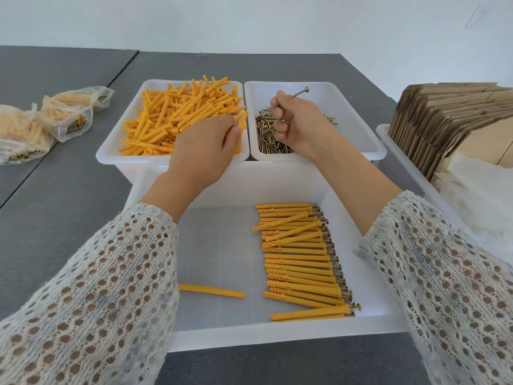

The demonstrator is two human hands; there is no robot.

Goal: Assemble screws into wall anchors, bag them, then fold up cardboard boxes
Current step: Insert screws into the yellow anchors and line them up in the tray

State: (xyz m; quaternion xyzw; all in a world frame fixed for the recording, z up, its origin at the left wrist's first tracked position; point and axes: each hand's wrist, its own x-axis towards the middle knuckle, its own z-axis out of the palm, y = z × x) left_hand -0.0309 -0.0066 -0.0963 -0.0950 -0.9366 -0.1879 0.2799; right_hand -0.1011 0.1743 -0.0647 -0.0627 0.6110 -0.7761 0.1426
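Observation:
Two white bins stand side by side at the back. The left bin [111, 151] holds a heap of loose yellow wall anchors [177, 115]. My left hand [205, 145] reaches into its right end and grips a yellow anchor [241, 129] that stands upright between the fingers. The right bin [358, 129] holds a pile of brass screws [268, 140]. My right hand [299, 120] is over that pile and pinches one long screw [291, 96], its head pointing up and right. In the near white tray [222, 326], assembled anchors with screws [299, 262] lie in a row, and one bare anchor [211, 290] lies apart.
Clear bags of finished anchors [66, 112] lie on the grey table [63, 207] at the left. At the right, a white tray [399, 154] holds a stack of flat cardboard boxes [444, 118] and crumpled clear bags [477, 195].

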